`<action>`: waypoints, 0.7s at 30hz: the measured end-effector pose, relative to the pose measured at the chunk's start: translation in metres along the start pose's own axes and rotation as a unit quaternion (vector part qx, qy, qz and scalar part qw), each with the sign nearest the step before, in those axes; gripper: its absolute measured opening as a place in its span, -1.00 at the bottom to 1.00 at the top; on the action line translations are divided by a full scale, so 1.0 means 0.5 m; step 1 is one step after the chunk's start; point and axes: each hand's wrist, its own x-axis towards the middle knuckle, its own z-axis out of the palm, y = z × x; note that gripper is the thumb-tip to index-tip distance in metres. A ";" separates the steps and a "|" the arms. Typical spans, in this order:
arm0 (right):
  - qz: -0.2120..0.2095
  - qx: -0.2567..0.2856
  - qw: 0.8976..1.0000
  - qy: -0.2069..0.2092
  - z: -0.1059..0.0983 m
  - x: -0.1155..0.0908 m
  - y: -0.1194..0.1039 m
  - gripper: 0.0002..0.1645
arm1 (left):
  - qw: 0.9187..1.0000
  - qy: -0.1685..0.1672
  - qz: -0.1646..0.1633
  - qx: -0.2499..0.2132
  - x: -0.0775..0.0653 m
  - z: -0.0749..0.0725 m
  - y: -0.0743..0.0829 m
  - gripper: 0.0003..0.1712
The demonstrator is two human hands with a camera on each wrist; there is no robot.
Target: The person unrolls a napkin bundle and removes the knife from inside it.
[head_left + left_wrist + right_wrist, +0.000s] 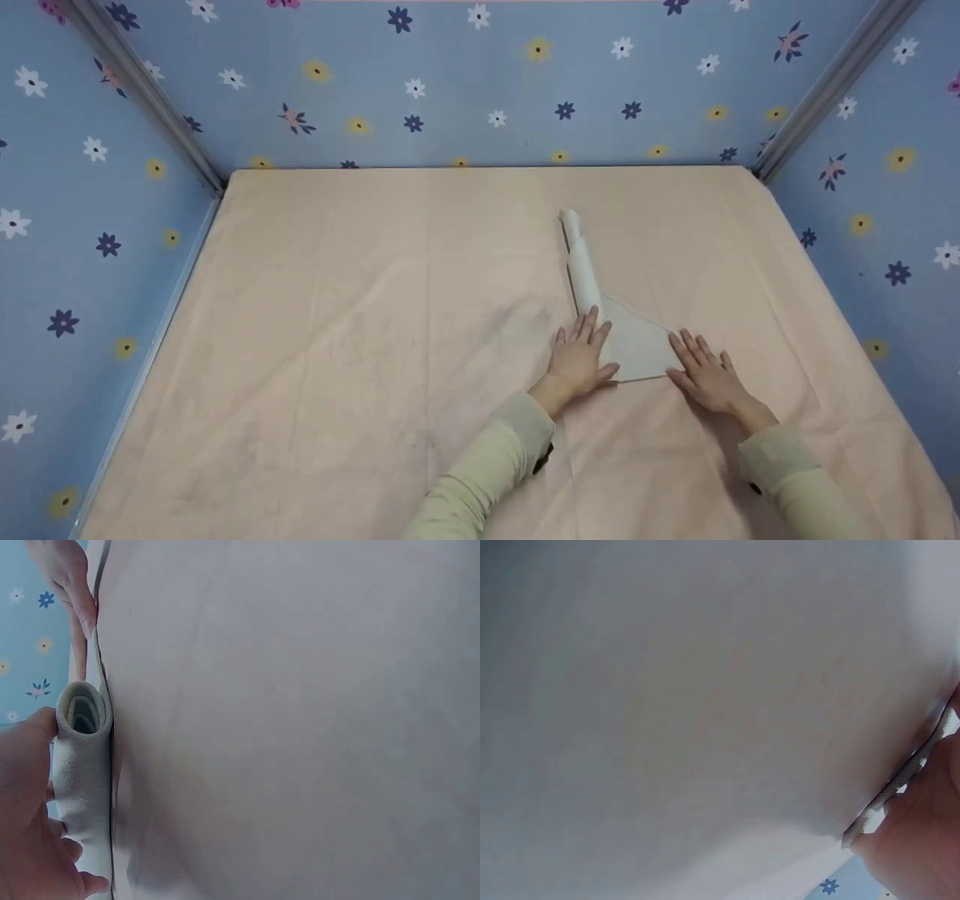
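Observation:
A pale grey-green cloth (637, 346) lies on the bed-like surface, rolled up along its left side, with a flat tapering part to the right. My left hand (576, 364) rests on the near part of the roll (585, 277), fingers spread and pointing away from me. In the left wrist view the roll (82, 776) shows its layered, hollow end beside the thumb. My right hand (709, 381) touches the cloth's right corner with extended fingers. The right wrist view shows the hand (919, 832) at the cloth's edge (892, 789).
A peach-coloured sheet (322, 300) with slight wrinkles and greyish marks covers the surface. Blue flowered panels (450, 82) stand at the back and both sides. Grey posts (142, 90) rise at the far corners.

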 end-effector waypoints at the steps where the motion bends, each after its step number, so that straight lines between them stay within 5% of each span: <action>1: 0.000 -0.001 1.000 0.000 0.000 0.000 0.000 -0.24 | 1.000 0.003 0.001 -0.001 -0.001 0.000 -0.002 -0.19; 21: -0.003 -0.003 1.000 -0.006 -0.001 -0.001 0.001 -0.25 | 0.998 0.031 0.003 -0.051 -0.023 -0.002 -0.031 -0.19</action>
